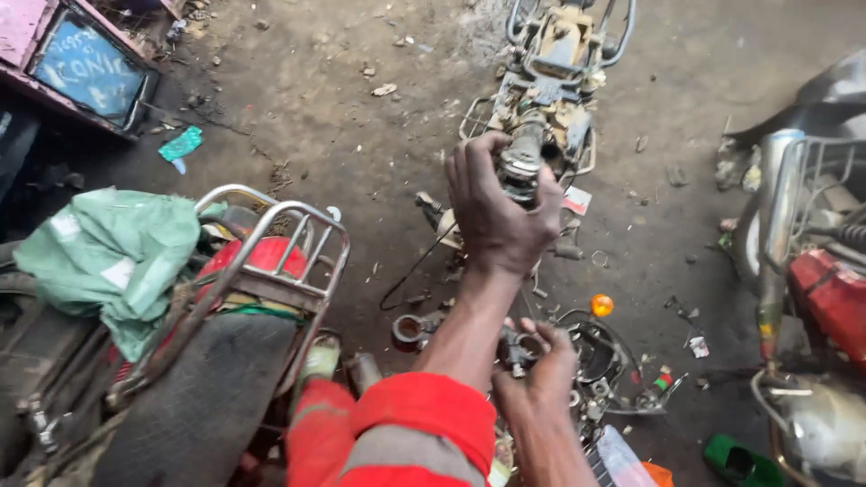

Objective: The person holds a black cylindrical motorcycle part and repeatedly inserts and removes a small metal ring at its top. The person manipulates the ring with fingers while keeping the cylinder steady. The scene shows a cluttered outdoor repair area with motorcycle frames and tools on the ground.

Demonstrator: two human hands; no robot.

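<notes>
My left hand [501, 212], stretched far ahead, had its fingers wrapped around a grimy metal cylinder [521, 165] standing nearly upright, while my right hand [537, 365], closer to me and below, pinched a small metal fitting [516, 347].

Both hands are bare. Behind the left hand's fingers [478, 162], a bright orange-red sleeve [424, 419] with a grey reflective band [397, 451].
</notes>
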